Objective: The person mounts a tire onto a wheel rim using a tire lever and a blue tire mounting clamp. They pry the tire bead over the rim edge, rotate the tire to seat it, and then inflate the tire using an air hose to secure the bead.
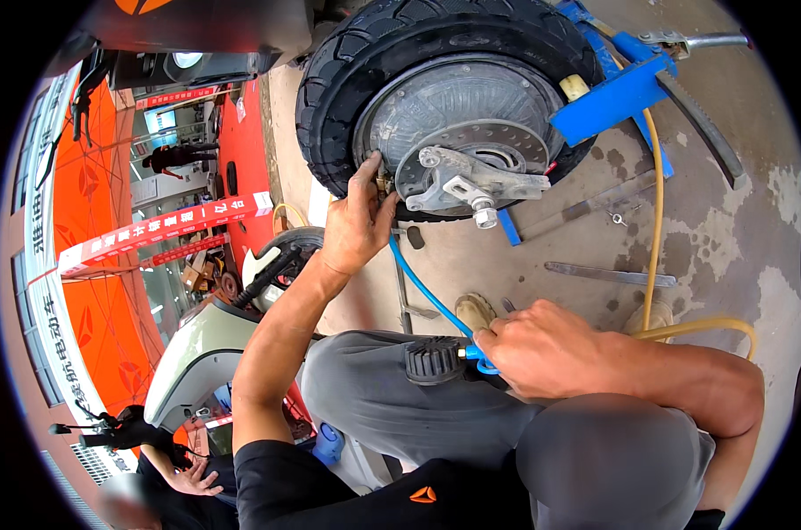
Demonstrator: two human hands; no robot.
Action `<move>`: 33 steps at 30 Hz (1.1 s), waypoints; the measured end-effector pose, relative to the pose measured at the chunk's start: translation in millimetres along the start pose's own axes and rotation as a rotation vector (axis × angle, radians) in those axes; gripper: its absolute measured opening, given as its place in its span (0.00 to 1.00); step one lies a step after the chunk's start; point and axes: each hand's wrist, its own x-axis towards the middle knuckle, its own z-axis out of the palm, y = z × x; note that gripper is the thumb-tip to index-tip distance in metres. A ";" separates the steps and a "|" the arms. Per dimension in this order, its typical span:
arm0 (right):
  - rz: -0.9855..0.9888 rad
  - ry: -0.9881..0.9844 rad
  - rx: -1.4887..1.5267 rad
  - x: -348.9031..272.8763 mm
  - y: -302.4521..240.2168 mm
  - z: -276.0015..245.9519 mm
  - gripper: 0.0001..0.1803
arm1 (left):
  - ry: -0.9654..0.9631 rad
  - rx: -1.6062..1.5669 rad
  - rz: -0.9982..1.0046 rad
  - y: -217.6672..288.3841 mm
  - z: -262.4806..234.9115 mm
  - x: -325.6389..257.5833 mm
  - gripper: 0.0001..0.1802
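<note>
Grey cloth-covered leg point(418, 406) and the black short-sleeved shirt point(374, 495) with a small orange emblem lie nearest the camera, the shirt cut off by the bottom edge; a rounded grey shape point(612, 464) beside them is blurred past making out.

Beyond the leg stands a wheel with a thick black treaded rubber tyre point(330, 106) and a dull grey metal hub point(453, 97); the tyre's top is cropped by the upper edge. A pierced grey brake disc point(528, 146) sits on the hub, partly covered by a pale metal bracket point(484, 181) with a bolt. A blue metal clamp point(608, 97) hides part of the tyre's right side.

The left hand point(356, 230) reaches the hub's lower left edge, thumb and fingers around a small brass-coloured fitting point(384, 182); the fingers cover most of it, so I cannot tell whether they are pinched tight. From near there a thin blue hose point(418, 283) runs to a blue inflator point(473, 353) with a black ribbed round gauge point(433, 362), whose dial cannot be seen. The right hand point(546, 344) is closed around the inflator, concealing most of its body. A yellowish hose point(655, 194) passes out of sight near the right forearm point(683, 371).
</note>
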 end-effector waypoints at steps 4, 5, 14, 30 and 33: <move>0.064 -0.067 0.004 -7.8 11.1 5.0 0.14 | 0.260 -0.059 -0.009 -6.1 48.2 -22.0 0.42; 0.078 -0.066 0.009 -12.8 14.3 -0.4 0.16 | 0.289 -0.074 -0.052 -1.9 57.3 -25.8 0.42; 0.296 0.026 -0.044 -39.7 28.4 -3.0 0.26 | 0.289 -0.162 -0.067 -5.4 60.2 -26.9 0.39; 0.254 -0.015 -0.005 -9.0 36.5 32.9 0.22 | 0.403 -0.194 0.006 -11.2 64.0 -22.6 0.39; 0.264 -0.012 -0.012 -8.3 37.7 34.7 0.22 | 0.443 -0.167 -0.026 -3.8 66.4 -21.2 0.40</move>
